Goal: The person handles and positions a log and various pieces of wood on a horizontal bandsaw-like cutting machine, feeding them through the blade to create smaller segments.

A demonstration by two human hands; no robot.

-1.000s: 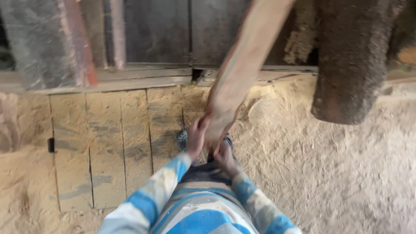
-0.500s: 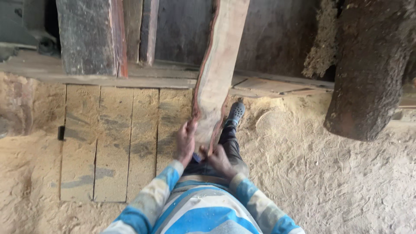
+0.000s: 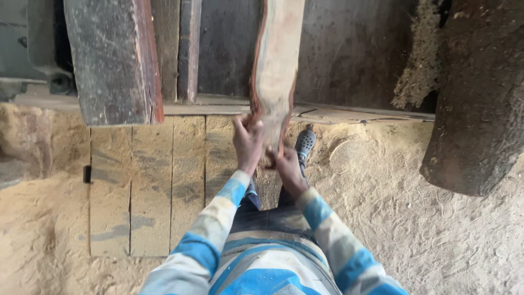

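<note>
Two hands grip the near end of a long rough-sawn slab (image 3: 275, 65) in the head view, the only view there is. The left hand (image 3: 248, 143) is clenched around the slab's left edge, fingers wrapped over its face; the right hand (image 3: 286, 166) clasps the bottom end from below and to the right. The slab runs up and away from the person toward the top edge of the picture, its bark-red edges showing on both sides, its far end out of sight.

Under the hands lies a boarded floor (image 3: 153, 186) dusted with sawdust, with loose sawdust (image 3: 382, 218) heaped to the right and a dark shoe (image 3: 304, 143) planted just beside the slab's end. A thick dark plank (image 3: 112, 60) leans at upper left, and a heavy bark-covered log (image 3: 480, 104) hangs in at the right edge, well apart from the slab.

Handling a piece this long well probably means keeping one hand under the end to bear the weight and the other on the edge to steer, feet set clear of where the end could drop, and fingers off the splintery bark edge.
</note>
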